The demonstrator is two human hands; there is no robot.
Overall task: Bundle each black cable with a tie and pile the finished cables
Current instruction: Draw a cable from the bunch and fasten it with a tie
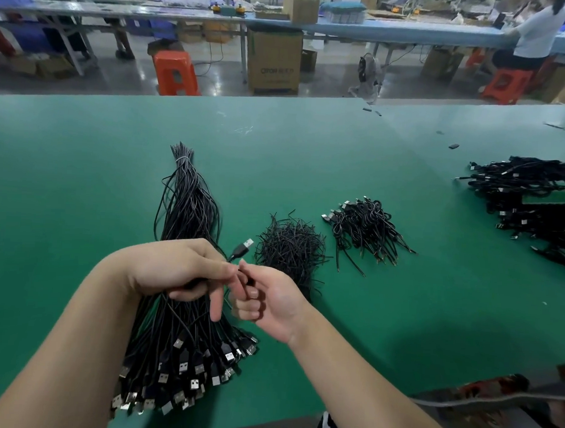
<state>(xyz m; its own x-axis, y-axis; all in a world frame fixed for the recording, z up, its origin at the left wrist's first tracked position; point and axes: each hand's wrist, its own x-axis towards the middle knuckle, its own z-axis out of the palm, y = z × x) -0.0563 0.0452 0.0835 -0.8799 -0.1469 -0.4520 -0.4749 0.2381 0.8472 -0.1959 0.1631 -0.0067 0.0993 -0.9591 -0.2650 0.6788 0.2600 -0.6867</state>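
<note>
Head view: the left hand grips the big sheaf of unbundled black cables on the green bench. The right hand, just right of the sheaf, pinches one cable whose USB plug sticks up. Right of the sheaf lies the tie heap, then the finished pile.

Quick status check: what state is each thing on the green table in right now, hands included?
Left hand: grips the long cable bunch.
Right hand: pinches one cable.
Long cable bunch: tied at far end, plugs fanned near.
Tie heap: loose.
Small pile: bundled cables, stacked.
Large pile: heaped at right edge.
</note>
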